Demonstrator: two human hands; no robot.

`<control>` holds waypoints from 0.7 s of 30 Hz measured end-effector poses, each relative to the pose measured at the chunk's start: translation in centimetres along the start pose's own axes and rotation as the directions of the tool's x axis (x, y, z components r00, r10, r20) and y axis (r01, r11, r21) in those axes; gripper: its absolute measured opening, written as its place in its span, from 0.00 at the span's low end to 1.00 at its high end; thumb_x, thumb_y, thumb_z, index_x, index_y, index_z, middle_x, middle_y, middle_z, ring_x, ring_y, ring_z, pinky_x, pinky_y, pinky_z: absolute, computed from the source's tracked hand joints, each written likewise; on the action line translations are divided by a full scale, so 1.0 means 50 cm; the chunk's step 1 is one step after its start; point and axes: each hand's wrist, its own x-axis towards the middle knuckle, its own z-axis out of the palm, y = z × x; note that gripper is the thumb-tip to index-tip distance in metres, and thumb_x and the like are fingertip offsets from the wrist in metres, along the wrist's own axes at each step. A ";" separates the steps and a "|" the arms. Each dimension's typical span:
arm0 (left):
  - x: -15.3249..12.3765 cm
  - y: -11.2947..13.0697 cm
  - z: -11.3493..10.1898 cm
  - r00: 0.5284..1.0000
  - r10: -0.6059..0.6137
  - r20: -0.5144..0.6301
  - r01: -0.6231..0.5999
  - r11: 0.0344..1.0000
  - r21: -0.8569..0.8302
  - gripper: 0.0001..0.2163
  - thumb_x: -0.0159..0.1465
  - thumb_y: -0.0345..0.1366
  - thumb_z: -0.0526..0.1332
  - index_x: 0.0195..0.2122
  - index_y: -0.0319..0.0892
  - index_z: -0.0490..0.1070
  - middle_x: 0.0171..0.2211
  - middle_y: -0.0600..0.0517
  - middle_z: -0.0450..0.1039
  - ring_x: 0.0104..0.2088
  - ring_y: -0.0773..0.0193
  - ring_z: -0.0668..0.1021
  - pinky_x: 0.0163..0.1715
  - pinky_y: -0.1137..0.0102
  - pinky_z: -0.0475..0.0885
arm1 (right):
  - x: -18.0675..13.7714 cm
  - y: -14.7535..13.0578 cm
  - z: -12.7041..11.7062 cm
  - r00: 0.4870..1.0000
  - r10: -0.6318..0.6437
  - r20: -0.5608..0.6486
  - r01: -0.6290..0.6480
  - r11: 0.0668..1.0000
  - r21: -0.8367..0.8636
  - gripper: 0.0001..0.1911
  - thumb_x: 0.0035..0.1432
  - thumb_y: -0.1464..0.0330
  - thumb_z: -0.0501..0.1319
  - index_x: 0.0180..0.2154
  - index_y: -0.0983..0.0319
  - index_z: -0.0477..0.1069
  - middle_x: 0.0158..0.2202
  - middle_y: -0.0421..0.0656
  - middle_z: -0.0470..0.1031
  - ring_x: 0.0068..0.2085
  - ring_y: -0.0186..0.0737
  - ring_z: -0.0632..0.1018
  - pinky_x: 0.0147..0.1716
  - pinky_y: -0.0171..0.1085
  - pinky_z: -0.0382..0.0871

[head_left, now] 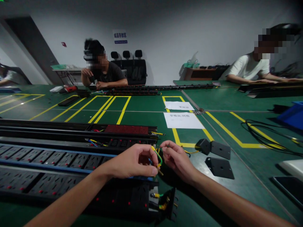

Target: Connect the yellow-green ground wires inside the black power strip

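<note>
A short green-and-yellow wire (pixel 159 156) with metal ends curves between my two hands. My left hand (pixel 136 160) is closed, its thumb and fingers around that wire. Facing it, my right hand (pixel 176 160) pinches its thumb and forefinger at the wire's upper end; what lies between these fingertips is too small to make out. Below are long black power strips (pixel 120 201) with sockets and red dots. At the nearest strip's right end, wires with yellow sleeves lead to a black end plate (pixel 173 205). A blue-edged strip (pixel 78 160) runs under my left forearm.
Black end caps (pixel 220 167) lie right of my right hand. Beyond them are a coiled black cable (pixel 258 134), a blue bin (pixel 293 116) and a phone (pixel 287 187). Paper sheets (pixel 183 120) lie on the green table (pixel 146 110). Other people sit across the table.
</note>
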 end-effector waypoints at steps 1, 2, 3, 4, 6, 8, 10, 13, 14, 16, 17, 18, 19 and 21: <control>0.000 0.001 0.000 1.000 0.001 -0.001 -0.001 0.998 0.066 0.09 0.58 0.35 0.69 0.39 0.39 0.75 0.33 0.54 0.75 0.29 0.71 0.71 0.31 0.73 0.65 | 0.000 0.000 0.000 1.000 0.000 -0.001 0.000 1.000 -0.001 0.14 0.52 0.61 0.68 0.35 0.60 0.68 0.16 0.28 0.57 0.16 0.25 0.54 0.14 0.29 0.43; 0.000 0.003 0.000 1.000 0.003 -0.001 -0.002 0.992 0.129 0.09 0.58 0.34 0.68 0.40 0.39 0.76 0.32 0.55 0.75 0.28 0.71 0.70 0.29 0.74 0.64 | 0.001 0.000 0.000 1.000 0.000 -0.001 0.000 1.000 0.000 0.13 0.52 0.61 0.68 0.35 0.60 0.68 0.16 0.28 0.58 0.16 0.25 0.54 0.14 0.29 0.42; 0.000 0.005 0.001 1.000 0.006 -0.002 -0.005 0.982 0.190 0.09 0.59 0.33 0.67 0.41 0.39 0.78 0.31 0.55 0.75 0.27 0.71 0.69 0.29 0.74 0.63 | 0.001 -0.001 0.000 1.000 0.002 0.000 -0.002 1.000 0.003 0.13 0.52 0.61 0.68 0.35 0.60 0.68 0.17 0.28 0.58 0.15 0.25 0.54 0.14 0.29 0.42; -0.001 0.007 0.002 1.000 0.011 -0.001 -0.011 0.970 0.244 0.09 0.59 0.32 0.66 0.41 0.39 0.78 0.31 0.54 0.75 0.28 0.70 0.70 0.29 0.74 0.64 | 0.001 -0.002 0.000 1.000 0.006 0.004 -0.006 1.000 0.005 0.13 0.52 0.61 0.67 0.35 0.60 0.68 0.17 0.28 0.58 0.15 0.24 0.54 0.14 0.29 0.41; -0.001 0.010 0.003 0.999 0.038 0.023 -0.043 0.944 0.328 0.08 0.59 0.30 0.64 0.40 0.39 0.79 0.33 0.53 0.77 0.30 0.68 0.73 0.31 0.73 0.67 | 0.000 -0.003 0.001 1.000 0.012 0.013 -0.012 1.000 -0.002 0.13 0.52 0.62 0.67 0.35 0.60 0.68 0.17 0.28 0.59 0.15 0.23 0.54 0.14 0.30 0.39; -0.002 0.011 0.002 0.995 0.085 0.056 -0.100 0.919 0.382 0.07 0.60 0.29 0.63 0.38 0.39 0.78 0.37 0.51 0.78 0.35 0.66 0.77 0.37 0.72 0.70 | 0.000 -0.004 0.001 1.000 0.016 0.016 -0.016 1.000 -0.017 0.12 0.52 0.61 0.66 0.35 0.60 0.68 0.17 0.28 0.59 0.14 0.23 0.53 0.14 0.30 0.39; -0.001 0.012 0.000 0.989 0.131 0.068 -0.147 0.891 0.428 0.05 0.62 0.30 0.63 0.38 0.40 0.77 0.39 0.50 0.78 0.39 0.64 0.78 0.41 0.71 0.71 | 0.000 -0.005 0.001 1.000 0.021 0.012 -0.021 0.999 -0.029 0.13 0.52 0.61 0.66 0.35 0.60 0.67 0.17 0.28 0.59 0.14 0.24 0.54 0.14 0.30 0.40; 0.000 0.011 -0.007 0.986 0.166 0.014 -0.151 0.850 0.504 0.05 0.64 0.34 0.62 0.39 0.41 0.77 0.40 0.49 0.76 0.40 0.64 0.76 0.39 0.71 0.70 | 0.001 -0.005 0.000 1.000 0.028 0.004 -0.028 0.999 -0.024 0.13 0.51 0.61 0.67 0.34 0.60 0.68 0.16 0.28 0.59 0.15 0.25 0.54 0.14 0.29 0.42; 0.001 0.011 -0.010 0.985 0.170 -0.011 -0.139 0.841 0.523 0.06 0.64 0.34 0.62 0.39 0.41 0.76 0.39 0.50 0.75 0.39 0.64 0.76 0.38 0.72 0.70 | 0.001 -0.005 -0.001 1.000 0.031 0.003 -0.031 0.999 -0.019 0.13 0.51 0.61 0.67 0.34 0.60 0.68 0.16 0.28 0.59 0.15 0.25 0.54 0.14 0.29 0.42; 0.002 0.010 -0.015 0.986 0.164 -0.041 -0.114 0.823 0.556 0.05 0.64 0.33 0.60 0.39 0.40 0.75 0.37 0.51 0.74 0.36 0.66 0.74 0.35 0.72 0.69 | 0.001 -0.006 -0.001 0.999 0.039 0.001 -0.039 0.999 -0.015 0.13 0.50 0.61 0.67 0.34 0.60 0.68 0.17 0.29 0.61 0.15 0.25 0.55 0.14 0.29 0.42; 0.003 0.009 -0.017 0.986 0.162 -0.045 -0.107 0.812 0.575 0.05 0.64 0.32 0.60 0.38 0.40 0.75 0.36 0.52 0.74 0.34 0.66 0.74 0.34 0.73 0.68 | 0.001 -0.006 -0.001 0.999 0.042 0.002 -0.042 0.999 -0.018 0.13 0.50 0.61 0.67 0.35 0.60 0.68 0.18 0.29 0.61 0.15 0.25 0.55 0.14 0.29 0.42; 0.003 0.007 -0.019 0.986 0.163 -0.040 -0.107 0.796 0.595 0.05 0.63 0.31 0.60 0.37 0.41 0.76 0.35 0.52 0.74 0.33 0.67 0.74 0.34 0.73 0.67 | 0.001 -0.007 0.000 0.999 0.042 0.004 -0.042 0.999 -0.023 0.12 0.50 0.62 0.67 0.35 0.60 0.68 0.18 0.30 0.62 0.15 0.24 0.55 0.14 0.30 0.41; 0.004 0.005 -0.020 0.985 0.168 -0.025 -0.117 0.779 0.616 0.05 0.62 0.30 0.61 0.37 0.41 0.76 0.35 0.52 0.75 0.32 0.67 0.74 0.34 0.73 0.67 | 0.001 -0.007 0.000 0.999 0.037 0.007 -0.037 0.999 -0.029 0.12 0.51 0.62 0.66 0.35 0.60 0.68 0.18 0.29 0.62 0.15 0.24 0.55 0.14 0.30 0.41; 0.004 0.000 -0.022 0.982 0.186 0.024 -0.157 0.745 0.648 0.06 0.60 0.29 0.62 0.37 0.41 0.77 0.35 0.52 0.76 0.34 0.65 0.76 0.36 0.71 0.68 | 0.001 -0.006 -0.001 1.000 0.023 0.015 -0.022 0.999 -0.035 0.12 0.51 0.62 0.66 0.35 0.60 0.68 0.17 0.29 0.60 0.14 0.25 0.55 0.14 0.31 0.40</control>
